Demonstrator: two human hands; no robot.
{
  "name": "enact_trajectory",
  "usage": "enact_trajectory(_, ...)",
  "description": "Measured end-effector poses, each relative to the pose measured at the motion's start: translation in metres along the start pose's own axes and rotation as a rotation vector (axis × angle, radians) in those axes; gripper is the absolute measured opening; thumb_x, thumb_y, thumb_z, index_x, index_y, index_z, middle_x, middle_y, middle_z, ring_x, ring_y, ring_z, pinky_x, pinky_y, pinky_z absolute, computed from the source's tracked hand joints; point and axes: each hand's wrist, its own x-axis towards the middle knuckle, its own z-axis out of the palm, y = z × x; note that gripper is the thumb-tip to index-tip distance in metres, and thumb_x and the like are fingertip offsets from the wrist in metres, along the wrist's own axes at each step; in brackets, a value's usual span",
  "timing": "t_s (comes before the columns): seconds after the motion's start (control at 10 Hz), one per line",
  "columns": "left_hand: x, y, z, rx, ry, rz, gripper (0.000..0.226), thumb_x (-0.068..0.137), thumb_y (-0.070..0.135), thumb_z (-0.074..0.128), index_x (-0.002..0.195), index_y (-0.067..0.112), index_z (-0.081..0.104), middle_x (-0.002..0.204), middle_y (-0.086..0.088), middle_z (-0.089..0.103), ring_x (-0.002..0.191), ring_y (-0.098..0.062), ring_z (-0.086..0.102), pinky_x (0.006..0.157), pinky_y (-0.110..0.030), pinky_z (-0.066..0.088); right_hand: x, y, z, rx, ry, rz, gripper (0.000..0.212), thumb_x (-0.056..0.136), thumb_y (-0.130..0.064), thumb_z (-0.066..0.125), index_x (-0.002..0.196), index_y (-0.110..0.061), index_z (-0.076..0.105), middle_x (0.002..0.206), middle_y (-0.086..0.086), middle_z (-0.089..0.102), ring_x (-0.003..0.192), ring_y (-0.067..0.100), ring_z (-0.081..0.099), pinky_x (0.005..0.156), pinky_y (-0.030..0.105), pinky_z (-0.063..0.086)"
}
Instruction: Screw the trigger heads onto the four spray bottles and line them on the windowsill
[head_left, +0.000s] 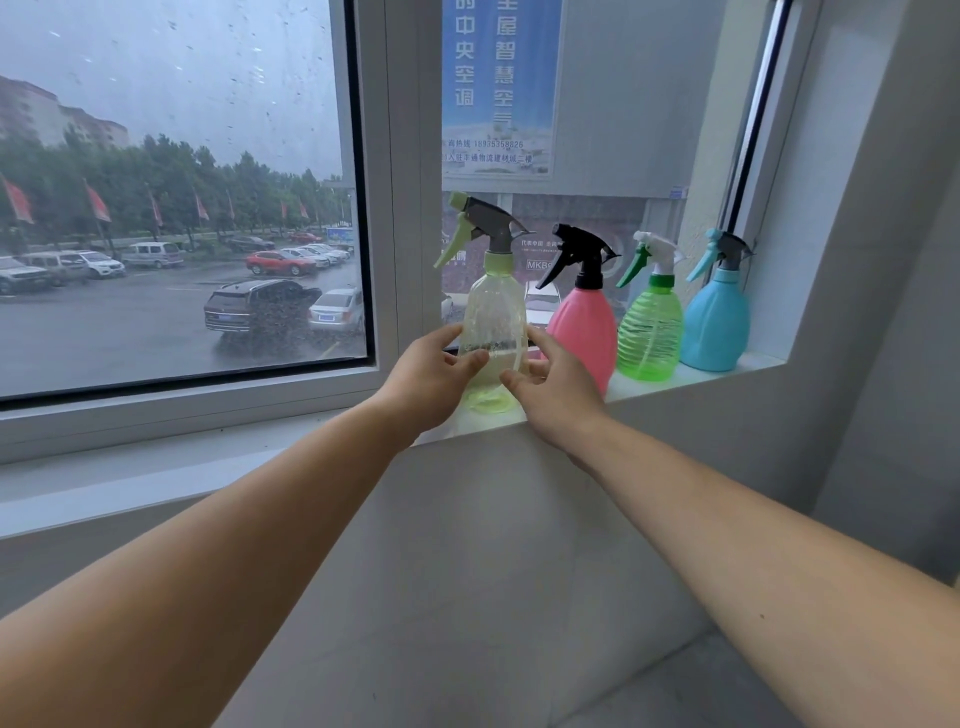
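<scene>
4 spray bottles on the windowsill (727, 371), all upright, all with trigger heads on, nozzles facing left. Left to right: clear yellowish bottle (493, 322) with grey/light-green head (480, 228), pink bottle (584, 327) with black head (576, 252), green ribbed bottle (652, 332) with white/green head (652, 254), blue bottle (717, 325) with grey/blue head (719, 252). Pink, green and blue stand just beside each other; the clear one sits at the left end, near the pink.

2 hands, both on the clear bottle's lower body. Left hand (426, 382) cups its left side, thumb across the front; right hand (556, 387) cups the right side, fingers spread, and hides the pink bottle's lower left. Clear bottle's base shows through between the hands, probably resting on the sill, edge contact hard to read. Grip is loose wrap, not clenched. Both forearms extended straight forward, bare

Rain-spotted glass behind; poster (498, 88) text partly cut off at top
</scene>
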Motion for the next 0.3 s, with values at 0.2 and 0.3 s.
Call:
enact_trajectory(0.2,-0.002,-0.001,-0.001,0.022,0.032,-0.027,0.067,0.096,0.037,0.066,0.155,0.018,0.040,0.116,-0.009,0.071,0.094,-0.017,0.066,0.078,-0.027,0.048,-0.004,0.008,-0.002,-0.064,-0.002,-0.021,0.073,0.089,-0.026,0.068,0.152,-0.026,0.031,0.140,0.009,0.057,0.127,0.023,0.056,0.107,0.040,0.044)
enact_trajectory(0.3,-0.007,0.002,-0.005,0.065,0.123,-0.037,0.071,0.092,0.044,0.069,0.151,0.016,0.043,0.117,-0.010,0.067,0.105,-0.026,0.064,0.087,-0.037,0.051,-0.013,0.011,-0.011,-0.042,0.031,-0.019,0.066,0.090,-0.028,0.067,0.149,-0.025,0.037,0.138,0.007,0.057,0.126,0.022,0.056,0.105,0.038,0.045)
